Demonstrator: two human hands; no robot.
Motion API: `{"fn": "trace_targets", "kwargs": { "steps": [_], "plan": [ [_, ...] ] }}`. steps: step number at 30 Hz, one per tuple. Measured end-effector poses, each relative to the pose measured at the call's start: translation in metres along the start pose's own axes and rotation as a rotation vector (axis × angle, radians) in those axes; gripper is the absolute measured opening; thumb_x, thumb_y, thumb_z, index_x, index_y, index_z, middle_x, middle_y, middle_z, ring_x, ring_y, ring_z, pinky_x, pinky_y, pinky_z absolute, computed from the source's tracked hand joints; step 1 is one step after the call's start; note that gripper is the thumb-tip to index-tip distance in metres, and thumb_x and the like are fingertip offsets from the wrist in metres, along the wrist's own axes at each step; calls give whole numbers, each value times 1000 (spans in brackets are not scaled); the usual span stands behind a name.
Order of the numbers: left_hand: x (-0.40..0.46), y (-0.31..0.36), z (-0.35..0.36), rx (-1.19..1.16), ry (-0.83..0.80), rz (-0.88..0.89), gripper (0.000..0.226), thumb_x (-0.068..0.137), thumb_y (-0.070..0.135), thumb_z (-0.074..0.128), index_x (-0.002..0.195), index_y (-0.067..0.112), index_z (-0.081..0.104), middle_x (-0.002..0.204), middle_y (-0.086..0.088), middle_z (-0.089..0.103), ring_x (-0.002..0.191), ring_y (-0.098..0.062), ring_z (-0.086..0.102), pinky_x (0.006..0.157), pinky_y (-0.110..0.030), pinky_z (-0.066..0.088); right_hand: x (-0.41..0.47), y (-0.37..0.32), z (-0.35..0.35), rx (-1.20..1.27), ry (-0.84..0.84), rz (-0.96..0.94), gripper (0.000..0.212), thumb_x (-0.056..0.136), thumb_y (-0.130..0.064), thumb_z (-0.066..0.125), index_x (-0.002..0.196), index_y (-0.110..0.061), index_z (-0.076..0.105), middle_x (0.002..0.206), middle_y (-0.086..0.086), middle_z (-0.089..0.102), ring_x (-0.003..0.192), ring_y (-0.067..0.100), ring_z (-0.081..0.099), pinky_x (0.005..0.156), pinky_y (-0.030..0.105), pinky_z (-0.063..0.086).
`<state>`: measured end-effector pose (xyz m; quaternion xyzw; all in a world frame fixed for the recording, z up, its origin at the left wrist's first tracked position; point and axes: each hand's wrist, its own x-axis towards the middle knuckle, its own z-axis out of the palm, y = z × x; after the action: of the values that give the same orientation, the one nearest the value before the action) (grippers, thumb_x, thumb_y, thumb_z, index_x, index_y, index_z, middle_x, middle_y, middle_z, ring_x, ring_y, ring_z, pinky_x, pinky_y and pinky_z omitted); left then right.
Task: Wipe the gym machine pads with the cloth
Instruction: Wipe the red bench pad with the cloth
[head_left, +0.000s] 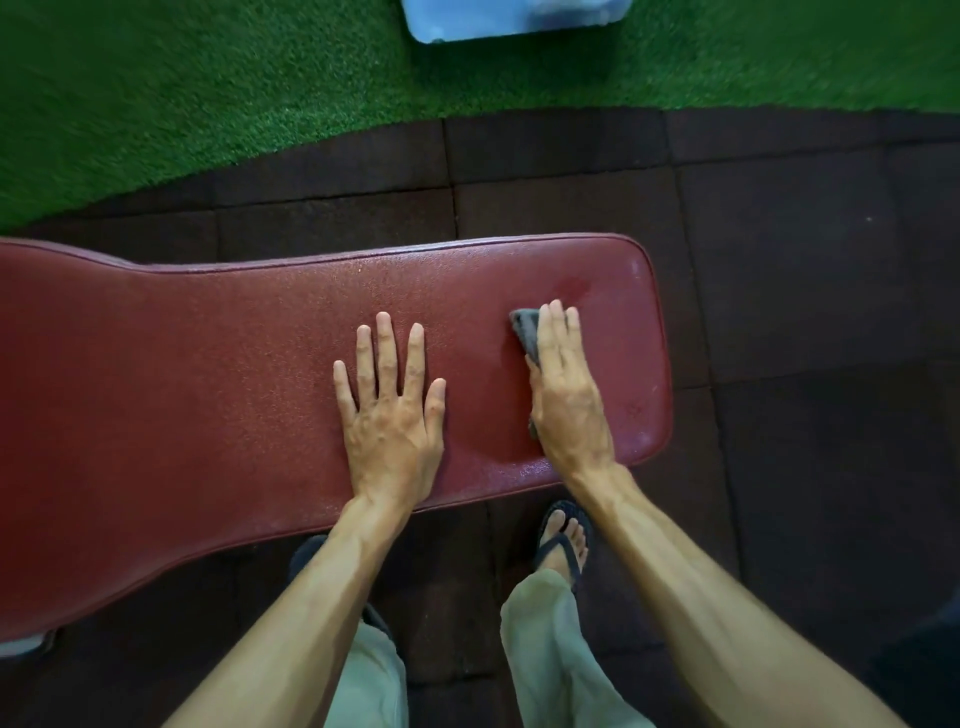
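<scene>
A long dark-red padded bench runs across the view from the left edge to a rounded end at the right. My left hand lies flat on the pad near its middle, fingers spread, holding nothing. My right hand presses a small grey cloth onto the pad near the right end; most of the cloth is hidden under the palm and only its left edge shows. A darker damp-looking patch sits on the pad just beyond the fingertips.
Dark rubber floor tiles surround the bench. Green artificial turf lies beyond, with a pale blue plastic container at the top edge. My legs and sandalled feet stand close to the bench's near side.
</scene>
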<state>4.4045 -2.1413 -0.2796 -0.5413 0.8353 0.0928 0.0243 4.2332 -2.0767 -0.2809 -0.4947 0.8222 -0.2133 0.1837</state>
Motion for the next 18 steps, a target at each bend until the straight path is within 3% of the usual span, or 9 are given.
{"fn": "trace_targets", "kwargs": {
  "steps": [4,10,11,12,13,14,15,18],
  "plan": [
    [-9,6,-34,-165,-172,10,62,103,49,17,158,21,16,168,-5,4,156,-21,-1,125,-49,2,-56,-24,-27,256,-121,168,54,104,-14,43,154,-6,24,160,8,29,151,14,11,123,27,16],
    [-86,27,-128,-176,-542,233,55,106,43,26,156,20,27,166,-5,16,155,-19,7,125,-45,10,-154,-73,-100,543,-188,744,47,99,-37,44,146,-29,44,141,-2,58,134,19,50,113,33,38],
    [-102,29,-143,-166,-590,259,55,106,43,26,155,19,28,166,-5,17,155,-19,8,125,-45,11,-172,-82,-113,562,-165,791,45,98,-38,43,143,-31,47,135,-5,61,129,19,53,111,27,38],
    [-117,34,-156,-149,-628,291,54,106,43,27,155,19,30,165,-5,20,155,-20,10,124,-45,12,-189,-92,-128,587,-136,826,41,100,-33,44,141,-30,50,126,-6,62,121,16,53,106,12,35],
    [-132,39,-169,-123,-662,325,53,106,42,28,154,19,32,165,-5,22,155,-20,12,124,-45,13,-205,-101,-143,621,-114,852,38,101,-23,44,139,-24,53,118,-7,59,114,13,52,93,-3,29],
    [-146,45,-181,-94,-692,364,53,106,42,29,153,19,33,164,-6,25,154,-21,15,123,-45,15,-219,-109,-158,645,-87,884,37,102,-16,43,137,-19,54,112,-6,57,111,14,52,82,-7,27],
    [-158,53,-192,-63,-715,407,52,106,42,30,152,19,35,162,-5,29,153,-22,18,123,-44,17,-232,-115,-173,663,-58,913,36,102,-14,43,136,-15,55,109,-6,56,111,17,54,77,-2,30],
    [-187,85,-216,54,-765,566,49,105,42,32,148,19,41,153,-4,44,145,-24,35,118,-39,28,-272,-118,-205,706,-24,1003,36,103,-17,42,137,-15,53,113,-5,55,115,19,56,85,15,33]
  ]
}}
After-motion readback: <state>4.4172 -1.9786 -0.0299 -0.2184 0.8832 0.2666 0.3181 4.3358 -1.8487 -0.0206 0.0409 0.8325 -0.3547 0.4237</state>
